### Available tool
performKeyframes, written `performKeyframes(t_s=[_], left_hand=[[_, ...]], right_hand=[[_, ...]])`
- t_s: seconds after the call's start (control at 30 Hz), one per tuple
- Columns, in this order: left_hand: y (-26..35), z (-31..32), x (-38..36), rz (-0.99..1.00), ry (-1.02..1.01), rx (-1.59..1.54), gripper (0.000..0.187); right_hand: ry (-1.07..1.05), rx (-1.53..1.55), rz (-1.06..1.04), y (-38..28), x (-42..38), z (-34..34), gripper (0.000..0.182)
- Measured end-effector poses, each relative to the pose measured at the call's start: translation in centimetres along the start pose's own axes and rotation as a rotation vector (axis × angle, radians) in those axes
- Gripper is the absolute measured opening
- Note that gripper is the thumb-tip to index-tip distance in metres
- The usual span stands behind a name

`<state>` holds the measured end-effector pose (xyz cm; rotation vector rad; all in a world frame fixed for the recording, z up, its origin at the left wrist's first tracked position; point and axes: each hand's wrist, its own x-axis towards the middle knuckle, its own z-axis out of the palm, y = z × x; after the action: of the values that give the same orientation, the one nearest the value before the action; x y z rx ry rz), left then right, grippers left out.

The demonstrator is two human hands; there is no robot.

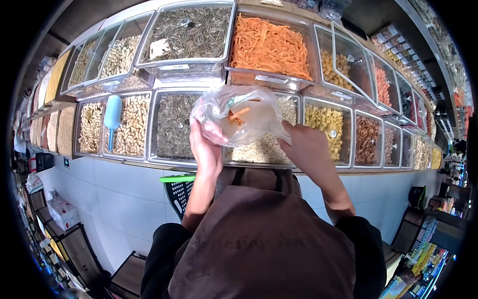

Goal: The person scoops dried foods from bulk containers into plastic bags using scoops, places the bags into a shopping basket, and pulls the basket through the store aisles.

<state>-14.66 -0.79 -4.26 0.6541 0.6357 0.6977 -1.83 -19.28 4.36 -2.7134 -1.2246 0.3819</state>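
Note:
A clear plastic bag [254, 119] with a few orange strips [239, 115] inside is held between my hands, over the lower row of bins. My left hand [205, 149] is closed on the bag's left side, its fingers partly hidden by the plastic. On the other side, my right hand [306, 147] pinches the bag's edge. Straight behind the bag stands an open-topped bin of orange strips [271, 45]. The bag partly covers a bin of pale seeds [259, 152] below it.
Bins of dark striped seeds [191, 35], peanuts [132, 124] and yellow pieces [328, 124] stand around. A light blue scoop [113, 113] lies on the peanut bin. A green-rimmed black basket [178, 192] is below, left of my body. Clear lids [353, 62] tilt at right.

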Motion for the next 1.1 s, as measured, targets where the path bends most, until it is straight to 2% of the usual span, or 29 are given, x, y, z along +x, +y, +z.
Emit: performKeyframes(t_s=[0.1, 0.17, 0.23, 0.37, 0.43, 0.5, 0.57, 0.63, 0.67, 0.77, 0.8, 0.9, 0.93, 1.03, 1.1], left_hand=[[0.2, -0.3, -0.2, 0.012, -0.038, 0.013, 0.038], [0.1, -0.6, 0.1, 0.016, 0.025, 0.018, 0.049], [0.3, -0.4, -0.1, 0.005, 0.045, 0.028, 0.049], [0.3, -0.2, 0.0, -0.040, 0.073, 0.031, 0.051], [0.2, -0.6, 0.0, -0.013, 0.010, 0.038, 0.052], [0.8, -1.0, 0.5, 0.019, -0.050, 0.047, 0.054], [2.6, -1.4, 1.5, 0.164, -0.002, 0.102, 0.055], [5.5, -1.0, 2.3, 0.172, 0.162, 0.003, 0.057], [5.8, -3.5, 3.2, 0.172, 0.085, -0.040, 0.055], [6.5, -7.9, 4.5, 0.109, -0.135, -0.102, 0.052], [6.9, -3.5, 2.7, 0.121, 0.112, 0.000, 0.052], [6.0, -4.4, 2.7, 0.145, 0.103, -0.067, 0.054], [5.3, -9.0, 3.8, 0.147, -0.097, -0.068, 0.057], [5.4, -9.6, 3.0, 0.095, -0.006, -0.207, 0.059], [5.2, -10.3, 2.3, 0.113, 0.015, -0.161, 0.060]], right_hand=[[-0.048, 0.089, -0.035, 0.6, -1.0, -2.1, 0.034], [-0.075, 0.141, -0.051, 1.4, -1.5, -2.9, 0.035], [-0.083, 0.239, -0.030, 2.2, -2.1, -3.0, 0.037], [-0.019, 0.278, -0.017, 3.3, -2.8, -2.6, 0.039], [0.003, 0.409, 0.134, 3.6, -3.0, -2.5, 0.038], [0.016, 0.421, 0.185, 4.2, -3.2, -2.3, 0.035], [0.031, 0.435, 0.248, 5.1, -3.7, -2.0, 0.033], [0.042, 0.386, 0.292, 6.6, -4.7, -1.7, 0.032], [0.042, 0.416, 0.337, 7.4, -5.3, -1.3, 0.032], [0.087, 0.350, 0.436, 11.7, -7.5, 3.3, 0.035], [0.072, 0.319, 0.475, 12.4, -7.9, 4.3, 0.035], [0.152, 0.220, 0.506, 14.3, -9.0, 9.4, 0.033], [0.154, 0.210, 0.550, 14.4, -9.1, 10.4, 0.031], [0.266, 0.138, 0.620, 14.5, -8.9, 13.7, 0.032], [0.311, 0.110, 0.598, 15.4, -8.2, 16.1, 0.034]])
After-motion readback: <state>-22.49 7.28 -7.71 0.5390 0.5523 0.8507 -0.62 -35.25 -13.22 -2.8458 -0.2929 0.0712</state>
